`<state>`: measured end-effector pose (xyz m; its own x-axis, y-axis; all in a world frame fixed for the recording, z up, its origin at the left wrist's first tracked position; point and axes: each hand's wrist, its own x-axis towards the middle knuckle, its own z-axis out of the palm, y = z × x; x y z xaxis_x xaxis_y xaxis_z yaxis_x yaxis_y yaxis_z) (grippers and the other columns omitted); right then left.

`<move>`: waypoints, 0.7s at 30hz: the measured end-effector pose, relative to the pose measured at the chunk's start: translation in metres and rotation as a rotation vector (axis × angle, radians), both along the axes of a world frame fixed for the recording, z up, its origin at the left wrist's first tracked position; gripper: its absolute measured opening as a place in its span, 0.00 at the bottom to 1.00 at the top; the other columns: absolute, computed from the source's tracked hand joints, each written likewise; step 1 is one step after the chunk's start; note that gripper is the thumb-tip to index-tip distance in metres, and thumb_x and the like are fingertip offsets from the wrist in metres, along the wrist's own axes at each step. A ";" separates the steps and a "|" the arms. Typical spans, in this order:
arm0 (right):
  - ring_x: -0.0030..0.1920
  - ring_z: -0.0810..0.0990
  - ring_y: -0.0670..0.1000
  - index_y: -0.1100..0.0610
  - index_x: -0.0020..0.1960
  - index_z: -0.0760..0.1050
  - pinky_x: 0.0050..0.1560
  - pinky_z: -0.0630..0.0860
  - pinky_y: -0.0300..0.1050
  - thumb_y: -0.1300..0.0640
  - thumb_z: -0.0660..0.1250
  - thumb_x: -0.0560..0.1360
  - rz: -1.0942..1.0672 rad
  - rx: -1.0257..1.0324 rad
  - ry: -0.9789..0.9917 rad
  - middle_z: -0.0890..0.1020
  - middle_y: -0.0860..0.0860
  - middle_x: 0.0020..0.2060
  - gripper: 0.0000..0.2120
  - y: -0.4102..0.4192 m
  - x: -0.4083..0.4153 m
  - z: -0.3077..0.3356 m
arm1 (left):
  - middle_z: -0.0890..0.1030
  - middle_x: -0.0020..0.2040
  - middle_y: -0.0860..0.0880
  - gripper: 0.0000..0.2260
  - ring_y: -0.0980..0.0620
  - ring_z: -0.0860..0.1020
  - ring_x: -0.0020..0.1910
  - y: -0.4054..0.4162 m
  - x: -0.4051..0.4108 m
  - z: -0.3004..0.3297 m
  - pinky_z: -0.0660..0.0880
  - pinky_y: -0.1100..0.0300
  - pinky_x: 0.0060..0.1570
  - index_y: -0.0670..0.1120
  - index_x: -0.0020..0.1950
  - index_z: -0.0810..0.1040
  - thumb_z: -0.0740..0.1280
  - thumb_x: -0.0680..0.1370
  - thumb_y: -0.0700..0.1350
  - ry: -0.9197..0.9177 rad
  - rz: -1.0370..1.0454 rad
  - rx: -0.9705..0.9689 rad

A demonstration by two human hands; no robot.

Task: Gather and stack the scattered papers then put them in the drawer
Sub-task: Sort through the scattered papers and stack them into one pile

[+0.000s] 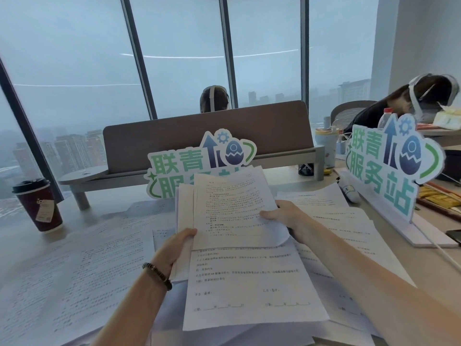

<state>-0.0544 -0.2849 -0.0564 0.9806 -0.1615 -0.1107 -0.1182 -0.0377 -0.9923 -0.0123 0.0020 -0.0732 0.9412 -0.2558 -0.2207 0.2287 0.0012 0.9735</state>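
Both hands hold a sheaf of printed papers [232,208] raised above the desk [22,236]. The left hand [178,245] pinches its lower left edge; the right hand [284,213] grips the right edge, thumb on top. More printed sheets [82,265] lie scattered beneath, perhaps overlapping. A lidded coffee cup [40,206] stands far left.

A high-rise office, probably: desk divider [207,136] at twelve o'clock, tall windows [74,71] beyond, printed papers [74,270] across the desk [20,236].

Tall windows [74,58] show a hazy skyline behind a brown desk divider [199,136].
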 end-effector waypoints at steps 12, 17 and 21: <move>0.47 0.81 0.50 0.56 0.56 0.79 0.39 0.74 0.40 0.59 0.67 0.80 -0.074 -0.005 0.004 0.83 0.52 0.54 0.06 0.026 -0.007 0.009 | 0.80 0.60 0.34 0.27 0.33 0.79 0.57 -0.003 -0.017 0.009 0.82 0.45 0.43 0.39 0.67 0.75 0.73 0.69 0.44 0.036 -0.147 -0.143; 0.48 0.78 0.47 0.54 0.57 0.77 0.40 0.73 0.42 0.61 0.63 0.80 -0.075 0.010 -0.056 0.81 0.48 0.52 0.08 0.031 -0.017 0.021 | 0.82 0.57 0.35 0.17 0.35 0.83 0.51 -0.005 -0.030 0.020 0.82 0.42 0.41 0.38 0.65 0.75 0.67 0.76 0.39 -0.016 -0.152 -0.222; 0.54 0.81 0.54 0.52 0.59 0.72 0.52 0.81 0.53 0.62 0.61 0.80 -0.056 0.024 -0.157 0.81 0.51 0.55 0.10 0.035 -0.024 0.040 | 0.84 0.55 0.39 0.12 0.38 0.83 0.52 -0.014 -0.040 0.039 0.82 0.43 0.46 0.40 0.62 0.78 0.65 0.79 0.40 -0.170 -0.096 -0.151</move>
